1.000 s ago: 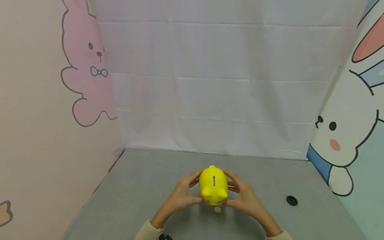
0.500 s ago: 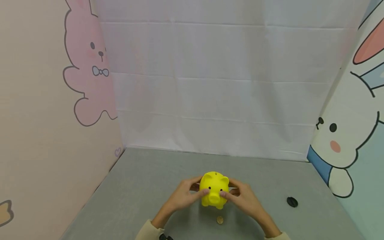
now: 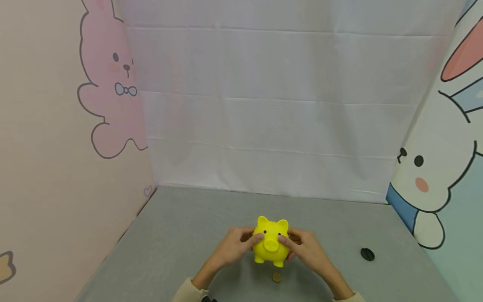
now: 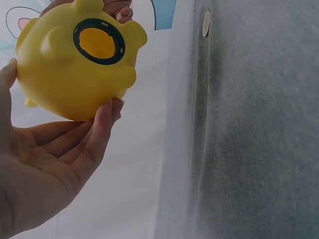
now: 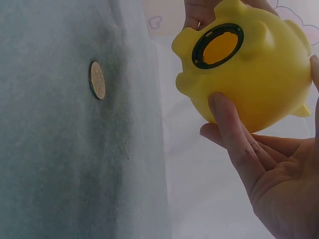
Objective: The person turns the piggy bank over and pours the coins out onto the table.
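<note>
A yellow piggy bank (image 3: 271, 242) is held just above the grey table (image 3: 181, 235), its snout facing me. My left hand (image 3: 237, 246) grips its left side and my right hand (image 3: 302, 247) grips its right side. In the left wrist view the piggy bank (image 4: 75, 59) shows a round open hole ringed in black on its belly, with my left hand (image 4: 60, 149) cupped round it. The right wrist view shows the same open hole in the piggy bank (image 5: 249, 64) and my right hand (image 5: 264, 159) on its side. A coin (image 3: 276, 277) lies on the table below it, also the coin (image 5: 97, 80).
A small black round plug (image 3: 367, 253) lies on the table at the right. Panels with cartoon rabbits stand at the left (image 3: 109, 84) and right (image 3: 434, 176); a white cloth backdrop (image 3: 271, 109) closes the back.
Both hands have tilted the piggy bank from slot-up to snout facing me and lowered it a little. The coin now lies in plain view on the table below it.
</note>
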